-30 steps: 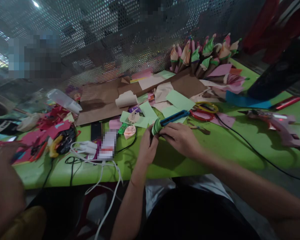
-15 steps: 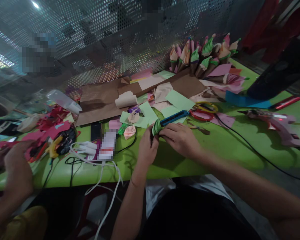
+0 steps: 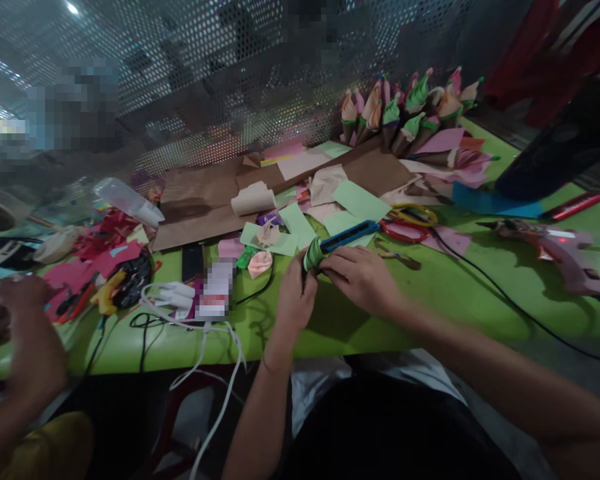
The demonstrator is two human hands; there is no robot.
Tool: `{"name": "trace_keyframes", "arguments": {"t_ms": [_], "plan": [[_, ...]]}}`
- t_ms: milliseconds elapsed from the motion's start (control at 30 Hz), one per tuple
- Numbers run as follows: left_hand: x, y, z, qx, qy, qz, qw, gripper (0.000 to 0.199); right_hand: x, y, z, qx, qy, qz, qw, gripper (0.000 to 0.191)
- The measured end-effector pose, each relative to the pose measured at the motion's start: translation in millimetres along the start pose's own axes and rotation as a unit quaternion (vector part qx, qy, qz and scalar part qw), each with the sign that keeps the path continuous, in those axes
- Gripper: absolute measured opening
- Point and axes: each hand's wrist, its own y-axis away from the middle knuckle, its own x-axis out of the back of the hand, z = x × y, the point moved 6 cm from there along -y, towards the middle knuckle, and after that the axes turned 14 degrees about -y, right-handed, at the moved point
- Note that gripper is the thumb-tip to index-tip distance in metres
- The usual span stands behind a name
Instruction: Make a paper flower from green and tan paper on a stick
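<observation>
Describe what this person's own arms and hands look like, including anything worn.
Both the left hand and right hand are gloveless. No sleeves cover the visible forearms. A thin dark line, possibly a cord, crosses the left forearm near the wrist.

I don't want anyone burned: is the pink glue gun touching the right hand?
Apart. The head view shows green table between the pink glue gun and the right hand.

Both forearms reach forward, hands [image 3: 330,283] close together, fingers curled.
</observation>
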Motion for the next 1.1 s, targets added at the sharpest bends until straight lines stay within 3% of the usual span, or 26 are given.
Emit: {"name": "trace_keyframes", "arguments": {"t_ms": [400,867,1100], "plan": [[2.4,2.4,-7.6,0.049,0.054,0.033,0.997,0.046,14.8,-2.8,2.1,-0.032,-0.051,0.058,0.996,0.013],[2.7,4.3,-13.2,0.083,0.11,0.053,0.989,0.051,8.3,-0.4,-4.3,0.012,-0.062,0.057,0.996,0.019],[4.9,2.7,-8.4,0.069,0.106,0.048,0.991,0.048,3.2,0.3,-4.0,0.016,-0.04,0.037,0.998,0.023]]}}
